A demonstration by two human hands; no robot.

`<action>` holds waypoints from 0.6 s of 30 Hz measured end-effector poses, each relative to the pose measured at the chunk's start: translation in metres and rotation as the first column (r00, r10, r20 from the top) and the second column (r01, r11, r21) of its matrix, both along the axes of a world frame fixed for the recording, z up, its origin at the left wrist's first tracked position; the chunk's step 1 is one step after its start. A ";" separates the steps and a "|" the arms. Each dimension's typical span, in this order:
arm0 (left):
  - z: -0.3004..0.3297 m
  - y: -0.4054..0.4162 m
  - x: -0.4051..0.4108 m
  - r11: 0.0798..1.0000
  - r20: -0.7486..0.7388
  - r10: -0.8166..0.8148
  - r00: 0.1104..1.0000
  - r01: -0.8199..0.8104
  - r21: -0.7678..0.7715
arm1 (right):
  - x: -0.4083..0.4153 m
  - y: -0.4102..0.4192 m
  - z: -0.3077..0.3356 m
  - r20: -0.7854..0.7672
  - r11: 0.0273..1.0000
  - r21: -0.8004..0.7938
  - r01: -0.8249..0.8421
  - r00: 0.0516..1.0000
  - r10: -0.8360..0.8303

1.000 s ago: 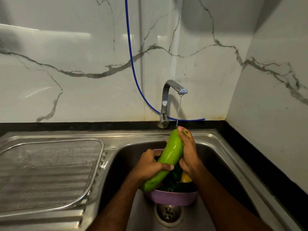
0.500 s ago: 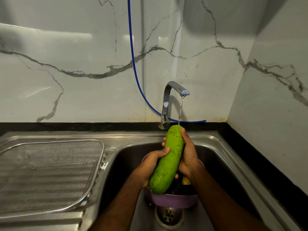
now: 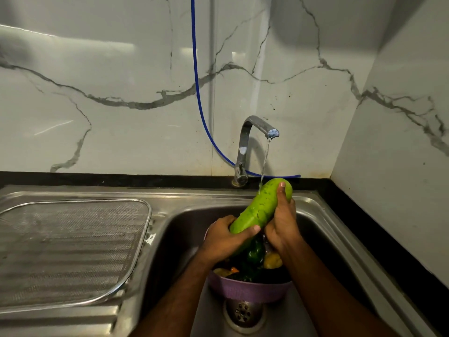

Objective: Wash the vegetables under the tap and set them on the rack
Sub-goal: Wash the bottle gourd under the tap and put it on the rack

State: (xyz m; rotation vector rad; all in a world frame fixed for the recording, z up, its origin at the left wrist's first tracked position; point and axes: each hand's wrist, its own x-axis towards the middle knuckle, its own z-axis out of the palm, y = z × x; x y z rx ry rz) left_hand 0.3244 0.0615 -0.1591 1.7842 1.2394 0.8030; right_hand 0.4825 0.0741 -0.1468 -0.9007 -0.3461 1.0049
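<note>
I hold a long light-green gourd (image 3: 261,207) tilted up to the right, with its top end in the stream from the steel tap (image 3: 245,147). My left hand (image 3: 224,239) grips its lower end. My right hand (image 3: 283,224) wraps its upper part from the right side. Below them a purple bowl (image 3: 247,289) stands in the sink with several other vegetables, a dark green one (image 3: 255,254) and yellow pieces among them. The mesh rack (image 3: 68,251) lies on the drainboard to the left and holds nothing.
The steel sink basin (image 3: 184,234) has its drain (image 3: 243,312) just in front of the bowl. A blue hose (image 3: 196,93) runs down the marble wall behind the tap. A tiled side wall closes the right.
The gourd has moved up and to the right, so its top end now lies under the water. My left hand slid down to its lower end.
</note>
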 end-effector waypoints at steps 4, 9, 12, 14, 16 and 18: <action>-0.001 -0.004 0.005 0.999 0.069 0.032 0.997 -0.031 -0.021 | -0.002 -0.003 -0.006 -0.001 0.996 0.004 -0.093 0.996 0.093; 0.008 -0.007 -0.003 0.910 0.375 0.069 0.924 0.095 -0.403 | -0.024 -0.004 -0.015 0.049 0.985 0.050 -0.163 0.986 0.161; 0.016 -0.010 -0.010 0.844 0.411 0.067 0.909 0.168 -0.509 | -0.022 -0.001 -0.016 0.021 0.986 0.045 -0.162 0.987 0.161; 0.019 -0.010 -0.015 0.739 0.444 0.035 0.895 0.276 -0.614 | -0.017 -0.001 -0.016 0.025 0.984 0.017 -0.177 0.984 0.176; 0.022 -0.009 -0.019 0.647 0.500 0.016 0.866 0.372 -0.666 | -0.010 0.001 -0.016 0.015 0.981 -0.022 -0.190 0.982 0.191; 0.022 -0.006 -0.021 0.598 0.545 0.020 0.838 0.427 -0.679 | -0.007 0.000 -0.014 -0.025 0.977 -0.065 -0.205 0.979 0.204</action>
